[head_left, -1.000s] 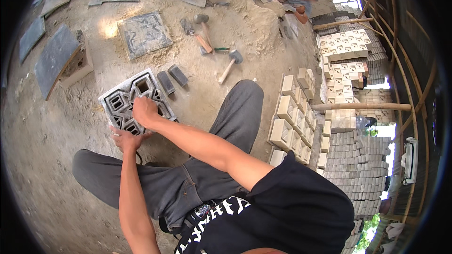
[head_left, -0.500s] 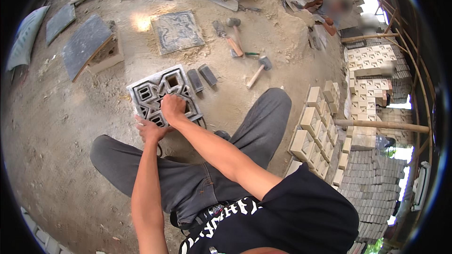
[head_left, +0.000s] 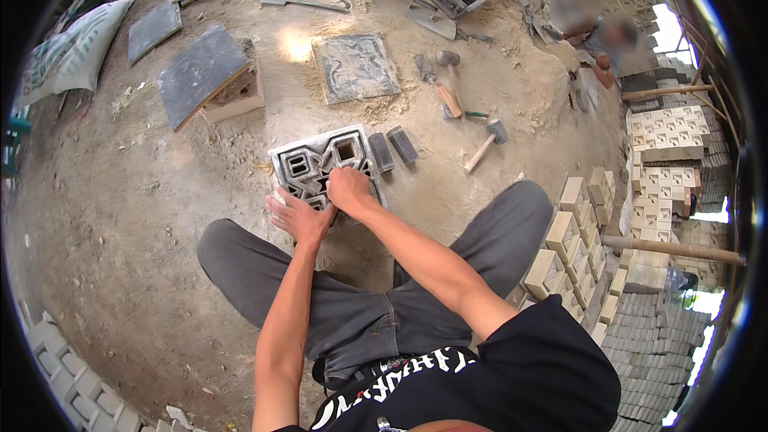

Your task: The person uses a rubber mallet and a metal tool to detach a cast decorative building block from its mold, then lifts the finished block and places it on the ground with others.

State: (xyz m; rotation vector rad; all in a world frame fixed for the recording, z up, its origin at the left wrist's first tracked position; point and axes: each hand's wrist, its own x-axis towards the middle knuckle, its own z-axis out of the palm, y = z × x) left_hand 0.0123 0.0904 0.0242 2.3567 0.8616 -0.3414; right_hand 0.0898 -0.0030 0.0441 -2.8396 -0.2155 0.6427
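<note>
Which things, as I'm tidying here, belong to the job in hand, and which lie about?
In hand:
grey mould, touched by left hand and right hand
perhaps two dark blocks beside it

Seemingly lying about:
nearest mallet
pale sack
tilted dark slab

The mould (head_left: pixel 324 162) was grey, in an angular geometric pattern; the bars (head_left: pixel 402 146) dark grey. The plate (head_left: pixel 356 68) was grey, blotched tan. Trousers (head_left: pixel 264 272) were charcoal, the shirt (head_left: pixel 544 368) black with white lettering, the sack (head_left: pixel 76 52) white with green print.
</note>
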